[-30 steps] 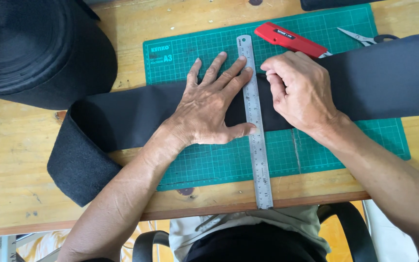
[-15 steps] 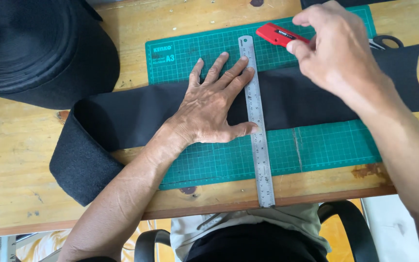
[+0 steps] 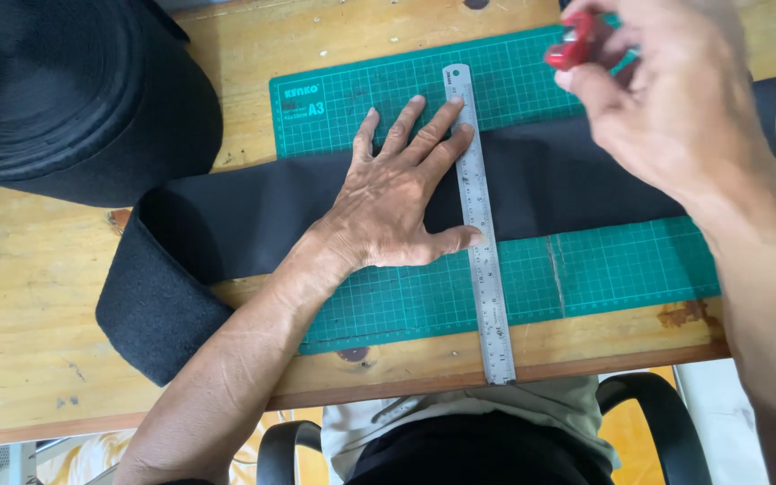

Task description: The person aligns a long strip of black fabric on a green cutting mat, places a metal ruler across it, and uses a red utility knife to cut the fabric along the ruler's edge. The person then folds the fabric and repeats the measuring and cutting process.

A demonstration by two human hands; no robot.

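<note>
1. Gripped in the right hand (image 3: 675, 108), a red utility knife (image 3: 577, 40) is held up off the table, fingers curled round its body above the far right corner of the green cutting mat (image 3: 604, 287); the hand is blurred, so I cannot tell whether a blade is out.
2. Flat and spread, the left hand (image 3: 397, 211) presses the black fabric strip (image 3: 262, 216) onto the mat, fingertips touching the steel ruler (image 3: 480, 224), thumb against its left edge.
3. That strip runs across the mat from a big black roll (image 3: 65, 90) at the far left of the wooden table (image 3: 38, 314) and passes under the ruler.
4. To cut well, I judge the ruler must stay square to the strip under firm downward pressure, fingertips kept back from its right edge where the knife would run.
5. Compared with half a second ago, the right hand has lifted the knife nearer the camera; the left hand and ruler have not shifted.
</note>
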